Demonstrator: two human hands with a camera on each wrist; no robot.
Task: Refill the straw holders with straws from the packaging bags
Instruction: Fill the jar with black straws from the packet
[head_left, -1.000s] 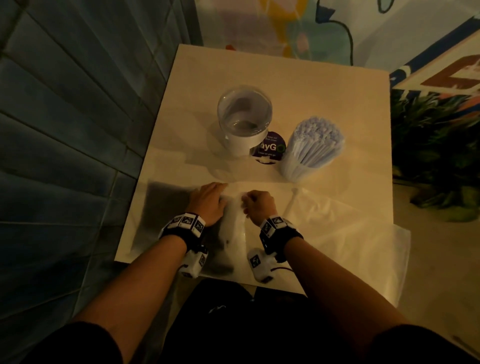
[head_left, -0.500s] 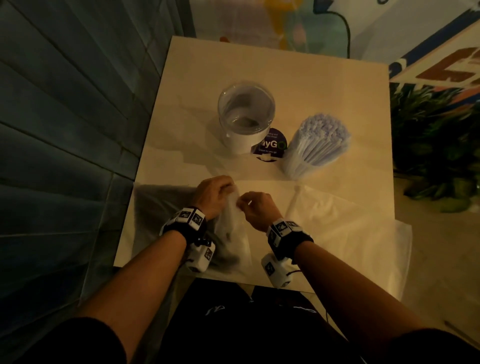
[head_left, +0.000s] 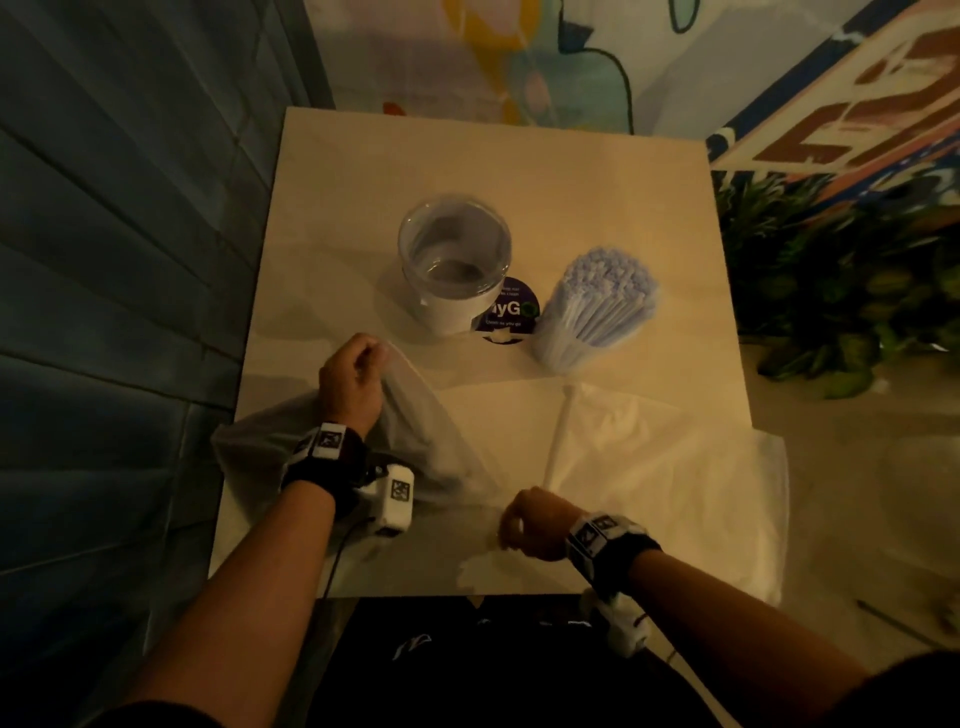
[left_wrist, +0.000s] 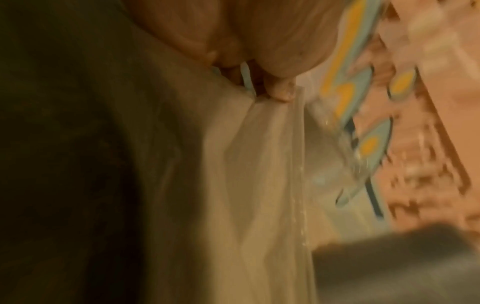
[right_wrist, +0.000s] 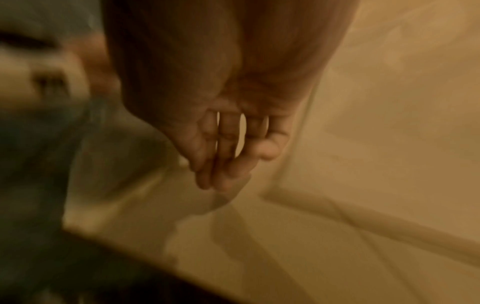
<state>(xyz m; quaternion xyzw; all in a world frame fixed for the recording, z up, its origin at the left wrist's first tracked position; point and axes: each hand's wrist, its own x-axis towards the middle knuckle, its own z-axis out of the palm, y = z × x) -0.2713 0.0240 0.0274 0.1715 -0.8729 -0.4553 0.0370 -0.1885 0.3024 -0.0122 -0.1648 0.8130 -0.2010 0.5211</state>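
A clear packaging bag lies on the near left of the pale table. My left hand pinches its far edge and holds it lifted; the left wrist view shows my fingertips nipping the film. My right hand is near the front edge, and its fingers pinch the bag's near edge, though that view is blurred. An empty clear straw holder stands mid-table. To its right a second holder is packed with wrapped straws.
A white bag is spread over the near right and overhangs the table edge, with one wrapped straw lying on it. A purple round sticker sits between the holders. A dark panelled wall stands left, plants right.
My hands, close together on the bag before, have pulled apart: the left went away from me with the edge lifted, the right drew back to the front edge.
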